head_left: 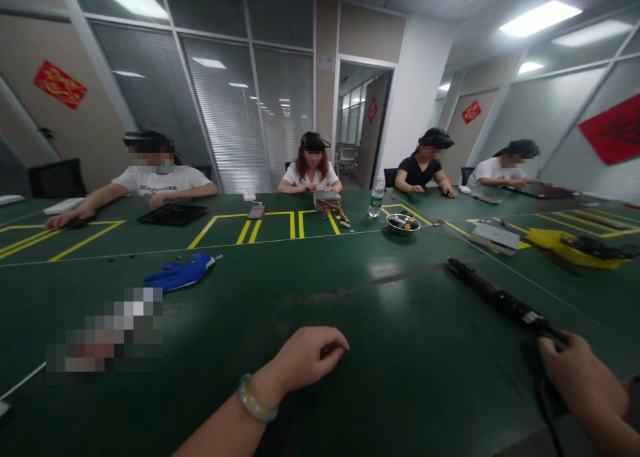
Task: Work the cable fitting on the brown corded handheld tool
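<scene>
My left hand (313, 357), with a pale green bangle on its wrist, hovers or rests low over the middle of the green table. Its fingers curl loosely, thumb and forefinger apart, and nothing shows between them. At the right, my right hand (580, 373) grips the rear end of a black electric screwdriver (505, 303), near where its cord leaves. The screwdriver points away to the upper left, its tip over the table. Part of my right hand's grip is hidden behind its back.
A blue glove (180, 272) lies left, beside a blurred-out patch. A metal bowl of small parts (401, 224), a water bottle (376, 198), a yellow tray (575, 247) and a grey device (495, 238) stand farther back. Several people sit across the green table (300, 290).
</scene>
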A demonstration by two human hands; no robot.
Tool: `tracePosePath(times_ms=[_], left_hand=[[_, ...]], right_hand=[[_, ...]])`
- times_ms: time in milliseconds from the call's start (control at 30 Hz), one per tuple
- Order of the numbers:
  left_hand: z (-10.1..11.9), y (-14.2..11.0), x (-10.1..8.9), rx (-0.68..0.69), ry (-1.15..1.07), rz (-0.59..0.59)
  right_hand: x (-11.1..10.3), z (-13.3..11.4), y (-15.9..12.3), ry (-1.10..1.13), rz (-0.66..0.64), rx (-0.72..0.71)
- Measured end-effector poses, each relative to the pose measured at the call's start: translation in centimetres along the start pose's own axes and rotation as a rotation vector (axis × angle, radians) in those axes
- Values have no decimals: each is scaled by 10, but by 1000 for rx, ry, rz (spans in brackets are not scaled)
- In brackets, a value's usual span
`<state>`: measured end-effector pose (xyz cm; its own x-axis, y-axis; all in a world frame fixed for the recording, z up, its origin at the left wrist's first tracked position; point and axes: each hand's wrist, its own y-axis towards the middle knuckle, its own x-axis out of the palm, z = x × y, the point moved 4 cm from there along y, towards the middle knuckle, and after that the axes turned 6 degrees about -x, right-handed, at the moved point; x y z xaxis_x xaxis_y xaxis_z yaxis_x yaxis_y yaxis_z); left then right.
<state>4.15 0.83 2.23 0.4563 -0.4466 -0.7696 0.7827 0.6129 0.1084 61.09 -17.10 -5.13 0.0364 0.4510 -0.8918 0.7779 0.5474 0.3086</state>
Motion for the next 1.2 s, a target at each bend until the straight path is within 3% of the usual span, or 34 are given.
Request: tracePosePath(times_ms=[100,267,467,767,1033,1200], left_hand=[[-1,1,0,3,-24,-8],[-3,2,1,-14,-30,-33],[-4,2,6,7,-50,-55],[1,4,10,59,-18,-21],[-1,5,9,12,17,-29],[-3,8,11,-13,15,-51]], right_hand=[[-3,-3,-1,1,-40,135],[-13,-20,-8,-92,-76,190],[-22,-35,-16,-169,-79,198],[-23,-36,-15,-169,-48,165],[-30,-49,-23,-194,95,48],[-36,-66,-23,-278,277,-176]])
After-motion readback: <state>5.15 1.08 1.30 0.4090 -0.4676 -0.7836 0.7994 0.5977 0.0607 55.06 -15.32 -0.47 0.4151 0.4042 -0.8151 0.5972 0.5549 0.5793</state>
